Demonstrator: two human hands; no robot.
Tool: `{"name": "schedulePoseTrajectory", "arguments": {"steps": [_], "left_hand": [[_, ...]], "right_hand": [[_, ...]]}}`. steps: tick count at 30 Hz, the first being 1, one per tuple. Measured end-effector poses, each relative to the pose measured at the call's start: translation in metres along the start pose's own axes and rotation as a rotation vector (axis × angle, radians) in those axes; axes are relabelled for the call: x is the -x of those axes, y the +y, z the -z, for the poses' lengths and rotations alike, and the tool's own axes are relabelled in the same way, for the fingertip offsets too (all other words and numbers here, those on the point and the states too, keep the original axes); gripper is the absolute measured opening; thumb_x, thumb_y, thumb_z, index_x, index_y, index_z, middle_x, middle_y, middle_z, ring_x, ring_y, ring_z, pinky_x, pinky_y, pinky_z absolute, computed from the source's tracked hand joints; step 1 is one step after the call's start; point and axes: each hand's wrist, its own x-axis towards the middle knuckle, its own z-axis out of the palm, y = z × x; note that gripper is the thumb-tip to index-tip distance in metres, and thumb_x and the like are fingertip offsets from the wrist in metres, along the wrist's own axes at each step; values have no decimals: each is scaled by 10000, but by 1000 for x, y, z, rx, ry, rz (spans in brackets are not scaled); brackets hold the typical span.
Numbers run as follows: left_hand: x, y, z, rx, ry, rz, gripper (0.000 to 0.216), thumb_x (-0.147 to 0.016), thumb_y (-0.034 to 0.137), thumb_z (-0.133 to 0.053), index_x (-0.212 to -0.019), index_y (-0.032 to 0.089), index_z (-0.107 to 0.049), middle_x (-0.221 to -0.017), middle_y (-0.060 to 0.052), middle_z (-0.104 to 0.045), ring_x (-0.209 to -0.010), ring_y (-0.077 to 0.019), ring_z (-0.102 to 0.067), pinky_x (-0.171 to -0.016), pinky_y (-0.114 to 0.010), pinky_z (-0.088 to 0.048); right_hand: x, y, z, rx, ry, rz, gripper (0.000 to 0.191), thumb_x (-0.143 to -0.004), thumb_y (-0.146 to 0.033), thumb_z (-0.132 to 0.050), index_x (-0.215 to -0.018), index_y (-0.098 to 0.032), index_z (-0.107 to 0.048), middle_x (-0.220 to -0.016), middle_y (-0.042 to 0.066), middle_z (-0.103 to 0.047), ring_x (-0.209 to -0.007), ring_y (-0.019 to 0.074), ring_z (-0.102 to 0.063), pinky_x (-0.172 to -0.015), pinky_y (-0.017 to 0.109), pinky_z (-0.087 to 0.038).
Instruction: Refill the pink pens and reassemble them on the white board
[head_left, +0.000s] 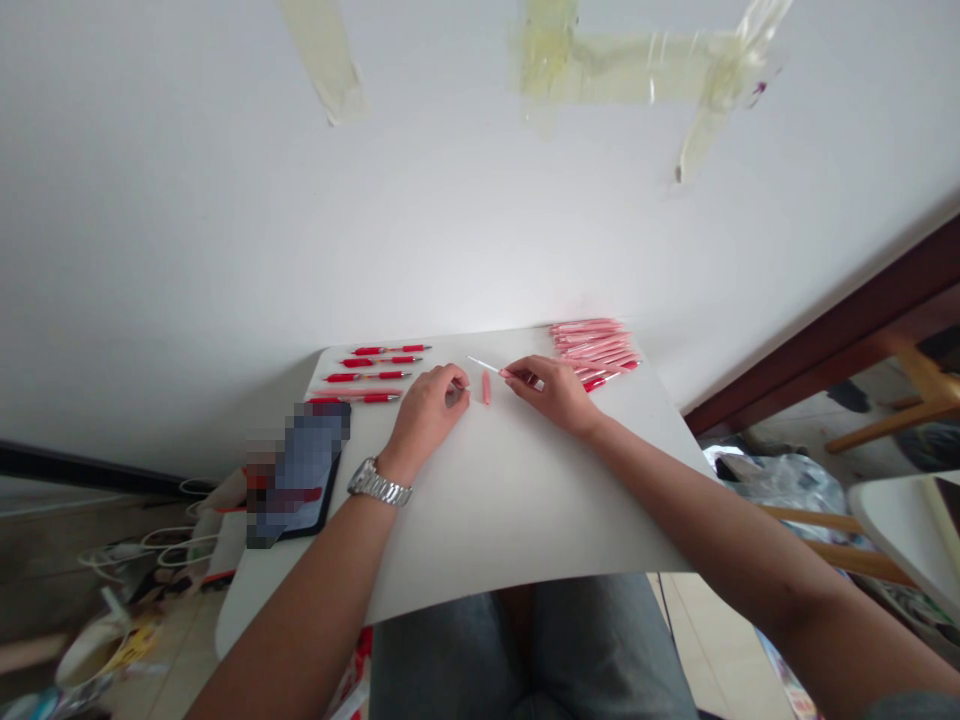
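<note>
Between thumb and forefinger, our right hand [559, 390] pinches a thin white rod [484, 364], whose free end points to about ten o'clock from the fingertips. Our left hand [431, 405] has thumb and forefinger curled nearly together; a pale speck shows at their tips, but we cannot tell whether we hold something there.

Between the two sets of fingertips, apart from both, is a short pink tube [486, 388]. It lies at about three o'clock from our left fingertips and between seven and eight from our right, its long axis running twelve to six, across the rod's slant. Neither hand looks clearly nearer.

Further out on the white table [525, 480], red pens [382, 377] lie spaced out between nine and ten o'clock from our left hand, and a pile of pink pen parts [592, 340] sits between one and two from our right.
</note>
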Motion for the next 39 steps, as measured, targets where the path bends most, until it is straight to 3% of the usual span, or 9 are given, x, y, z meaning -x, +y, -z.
{"name": "schedulePoseTrajectory", "arguments": {"steps": [6,13,22,39], "left_hand": [[-4,-3,-4,262,120,137,46,-917,251,-666,-946,245,-630,-936,-17,-714,-861,-204,-679,-830,-355,-535],[-10,-14,-11,723,322,303,280,-849,394,-794,-1000,210,-646,-1015,-47,-715,-947,-176,-699,-894,-328,-574],[-9,0,-10,994,297,432,361,-826,460,-852,-999,210,-656,-1058,-79,-762,-972,-177,-740,-956,-388,-604],[-8,5,-9,1040,248,404,348,-827,436,-876,-1007,206,-685,-1068,-76,-770,-993,-179,-745,-1007,-403,-599]], "right_hand": [[0,2,-2,9,-10,-15,212,-1014,-388,-663,-1055,-217,-779,-940,40,-777,-750,152,-659,-705,279,-500],[0,-3,-1,10,-45,-34,147,-980,-303,-662,-984,-215,-780,-902,23,-772,-711,136,-610,-674,253,-459],[0,-2,-1,27,-37,-72,169,-969,-330,-667,-1024,-223,-785,-842,5,-760,-675,133,-582,-644,242,-422],[0,-6,0,25,-56,-72,139,-968,-289,-667,-985,-219,-787,-809,-6,-741,-648,122,-549,-634,237,-389]]}}
